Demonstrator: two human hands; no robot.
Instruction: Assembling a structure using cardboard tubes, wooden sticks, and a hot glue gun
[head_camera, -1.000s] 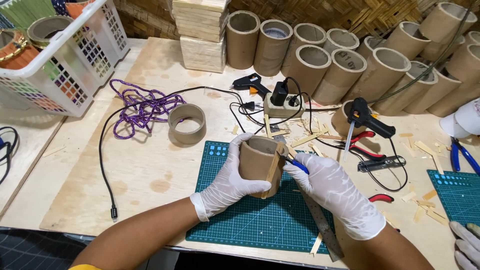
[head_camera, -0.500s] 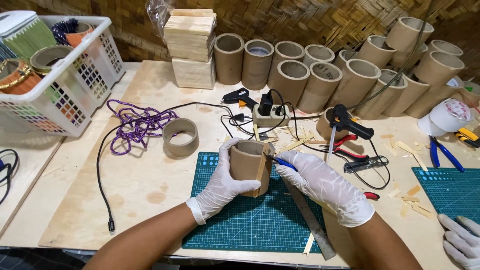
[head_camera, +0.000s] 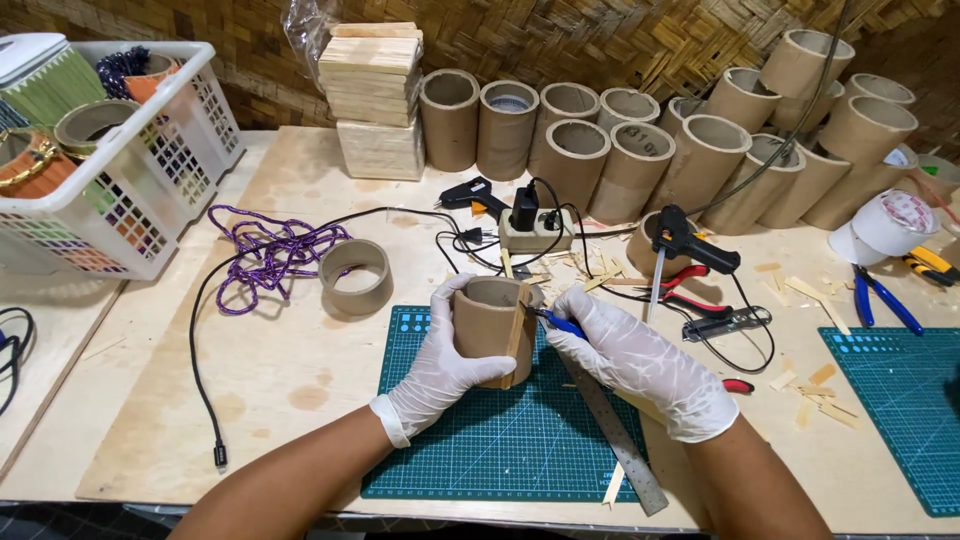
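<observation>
My left hand (head_camera: 435, 370), in a white glove, grips a short cardboard tube (head_camera: 490, 322) that stands upright on a green cutting mat (head_camera: 505, 440). A thin wooden strip (head_camera: 516, 335) runs down the tube's front side. My right hand (head_camera: 640, 365), also gloved, holds a blue-handled tool (head_camera: 562, 323) with its tip at the tube's upper right rim. A metal ruler (head_camera: 615, 435) lies on the mat under my right hand.
A cardboard ring (head_camera: 356, 276) and purple cord (head_camera: 270, 252) lie to the left. Two black glue guns (head_camera: 690, 240), a power strip (head_camera: 528, 232), red pliers (head_camera: 685, 295) and wood scraps sit behind. Many cardboard tubes (head_camera: 640, 150), a stack of wood strips (head_camera: 375, 95) and a white basket (head_camera: 110, 150) line the back.
The view has tilted up and shifted slightly. My hands stay on the tube, with the blue tool still at its rim.
</observation>
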